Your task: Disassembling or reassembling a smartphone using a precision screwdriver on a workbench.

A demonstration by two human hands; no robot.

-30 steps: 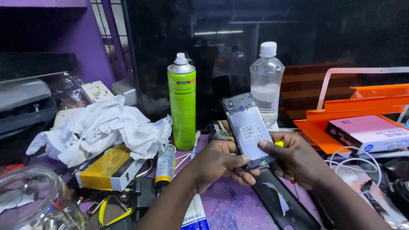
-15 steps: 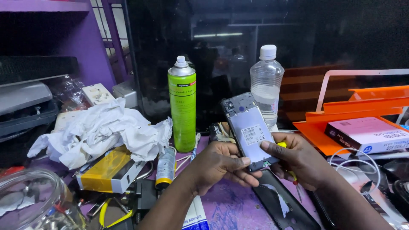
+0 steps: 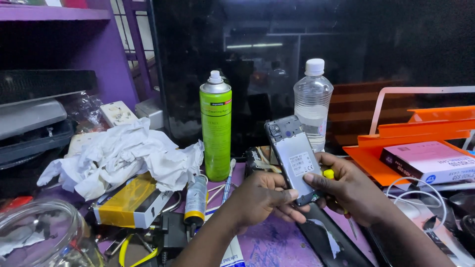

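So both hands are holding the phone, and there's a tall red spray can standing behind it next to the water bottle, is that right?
Not quite: the spray can is green, not red, as the head view shows. The rest holds: the left hand and right hand both hold the phone, and the can stands behind it next to the water bottle.

Dim, sharp; perhaps overhead-lit.

I see the phone (image 3: 295,159) with its back open, a matt grey inner plate with a paper label, and a screwdriver (image 3: 330,177) with a glossy yellow plastic handle. The spray can (image 3: 215,129) is smooth green metal, the bottle (image 3: 312,104) clear plastic. The crumpled cloth (image 3: 123,155) looks soft and white, and the worktop (image 3: 277,244) scuffed purple.
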